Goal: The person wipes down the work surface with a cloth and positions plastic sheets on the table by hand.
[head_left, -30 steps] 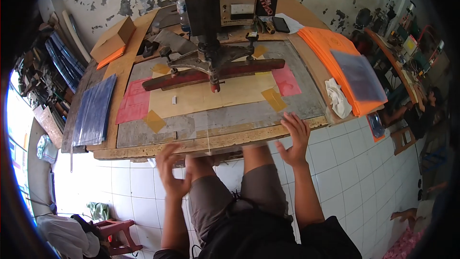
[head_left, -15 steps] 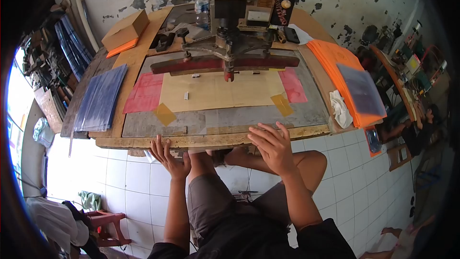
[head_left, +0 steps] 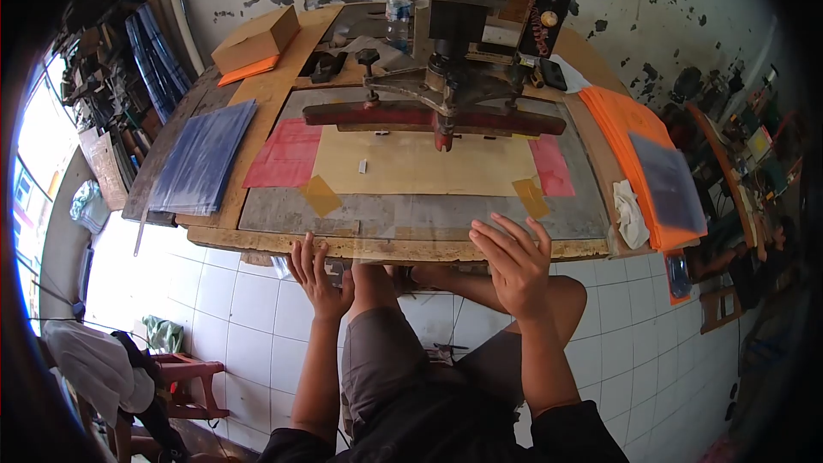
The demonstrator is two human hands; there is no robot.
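My left hand (head_left: 322,281) is at the front wooden edge (head_left: 403,249) of the worktable, fingers stretched and slightly apart. My right hand (head_left: 514,264) hovers by the same edge farther right, its fingers spread and nothing visibly gripped. Something faintly see-through seems to lie between the hands; I cannot make out what it is. Beyond them, a yellow sheet (head_left: 429,176) with pink pieces (head_left: 283,154) at its ends and brown tape (head_left: 320,196) at the front corners lies on the grey plate (head_left: 411,214). Over it hangs the press head with its red bar (head_left: 394,114).
Clear plastic sheets (head_left: 204,154) lie at the left, near a cardboard box (head_left: 255,39). Orange sheets (head_left: 613,129) are stacked at the right, with a white cloth (head_left: 631,214) beside them. A water bottle (head_left: 398,13) and a phone (head_left: 553,75) are behind. Another person (head_left: 750,266) sits far right.
The head view has turned a little, so the table appears farther right in the picture. Both hands keep nearly the same place at the table edge, with their fingers still spread.
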